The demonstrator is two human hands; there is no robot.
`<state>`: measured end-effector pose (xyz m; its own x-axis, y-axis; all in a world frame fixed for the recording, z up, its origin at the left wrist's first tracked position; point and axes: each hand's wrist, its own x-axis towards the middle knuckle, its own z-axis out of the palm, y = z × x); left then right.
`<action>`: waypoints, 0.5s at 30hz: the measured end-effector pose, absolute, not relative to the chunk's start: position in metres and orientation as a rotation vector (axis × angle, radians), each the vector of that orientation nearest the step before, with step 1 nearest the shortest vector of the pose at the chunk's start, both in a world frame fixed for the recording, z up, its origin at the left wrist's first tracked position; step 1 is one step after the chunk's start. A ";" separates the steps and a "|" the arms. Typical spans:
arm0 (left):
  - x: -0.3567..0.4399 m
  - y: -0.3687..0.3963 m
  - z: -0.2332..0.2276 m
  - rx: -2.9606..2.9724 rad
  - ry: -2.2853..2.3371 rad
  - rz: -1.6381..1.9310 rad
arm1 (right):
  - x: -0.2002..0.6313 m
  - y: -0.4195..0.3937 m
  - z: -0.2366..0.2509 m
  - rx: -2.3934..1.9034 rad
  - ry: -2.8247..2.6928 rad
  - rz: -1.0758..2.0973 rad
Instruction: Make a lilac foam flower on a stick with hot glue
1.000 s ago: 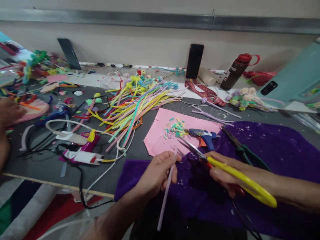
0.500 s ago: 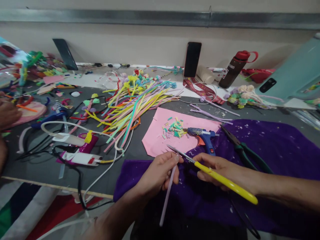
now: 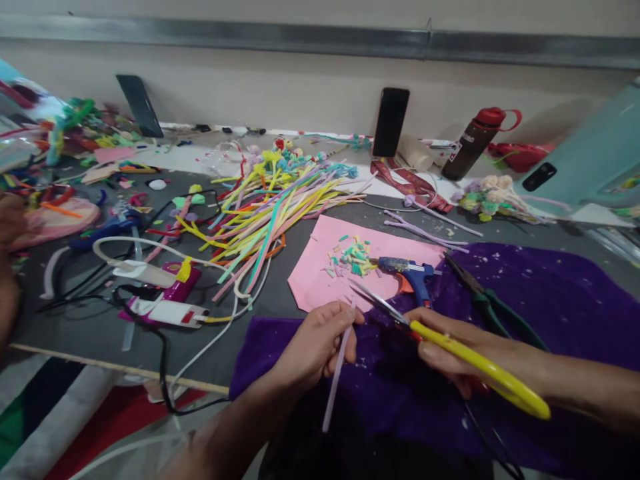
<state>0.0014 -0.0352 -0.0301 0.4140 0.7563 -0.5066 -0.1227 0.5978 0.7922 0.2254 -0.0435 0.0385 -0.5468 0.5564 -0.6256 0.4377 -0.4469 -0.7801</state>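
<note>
My left hand (image 3: 320, 340) pinches a thin lilac pipe cleaner (image 3: 336, 383), which hangs down below my fingers with its top end just above the thumb. My right hand (image 3: 460, 347) is wrapped round yellow-handled scissors (image 3: 480, 367). Their metal blades point up and left, a little to the right of the pipe cleaner's tip and apart from it. Behind my hands lies a pink sheet (image 3: 320, 257) with small cut bits (image 3: 356, 257) in green, yellow and lilac. A blue glue gun (image 3: 407, 270) rests on that sheet, its nozzle towards the bits.
Purple cloth (image 3: 565, 300) covers the near right, with green-handled pliers (image 3: 493, 310) on it. Coloured pipe cleaners (image 3: 280, 207) lie heaped behind. Chargers and cables (image 3: 167, 313) spread at left, near another person's hand (image 3: 10, 220). A phone (image 3: 391, 122) and bottle (image 3: 473, 143) stand at the wall.
The scissors in my right hand have drawn back to the right, away from the pipe cleaner's tip. My left hand keeps its pinch. The view has shifted slightly.
</note>
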 end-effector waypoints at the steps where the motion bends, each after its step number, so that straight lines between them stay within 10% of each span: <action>1: 0.002 -0.035 -0.030 0.753 1.001 0.620 | 0.226 -0.045 0.040 -1.431 -1.678 2.130; 15: 0.003 -0.037 -0.031 0.749 0.992 0.553 | 0.215 -0.038 0.013 -1.460 -1.329 2.239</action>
<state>0.0026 -0.0369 -0.0312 0.4488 0.7152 -0.5359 -0.0802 0.6295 0.7729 0.2151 -0.0381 0.0127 -0.5122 0.5495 -0.6601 0.3164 -0.5938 -0.7398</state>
